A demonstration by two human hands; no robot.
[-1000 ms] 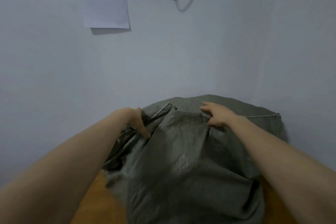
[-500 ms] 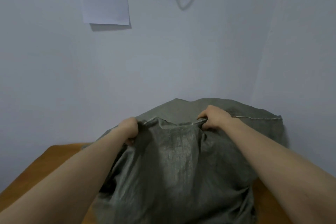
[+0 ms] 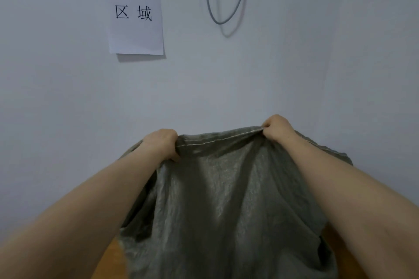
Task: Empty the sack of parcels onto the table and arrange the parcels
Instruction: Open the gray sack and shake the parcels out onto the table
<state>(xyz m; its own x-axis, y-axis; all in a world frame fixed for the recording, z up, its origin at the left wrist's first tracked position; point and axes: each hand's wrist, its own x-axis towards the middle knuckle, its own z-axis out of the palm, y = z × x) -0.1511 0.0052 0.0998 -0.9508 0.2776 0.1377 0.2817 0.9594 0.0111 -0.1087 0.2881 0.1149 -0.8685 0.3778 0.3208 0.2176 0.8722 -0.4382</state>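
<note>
Both hands, L (image 3: 162, 142) & R (image 3: 276, 128), fists round sack (image 3: 222, 199) hem.

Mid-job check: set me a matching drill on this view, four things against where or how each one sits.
Things:
1. sack
2. paper sign
3. cable
4. table

Place or state:
A. loops down the wall, top centre
B. wooden, showing beneath the cloth at the bottom
C. held up by its stitched edge, gripped by the left hand and the right hand
D. stuck flat on the wall, upper left

Pairs: 1-C, 2-D, 3-A, 4-B
</note>
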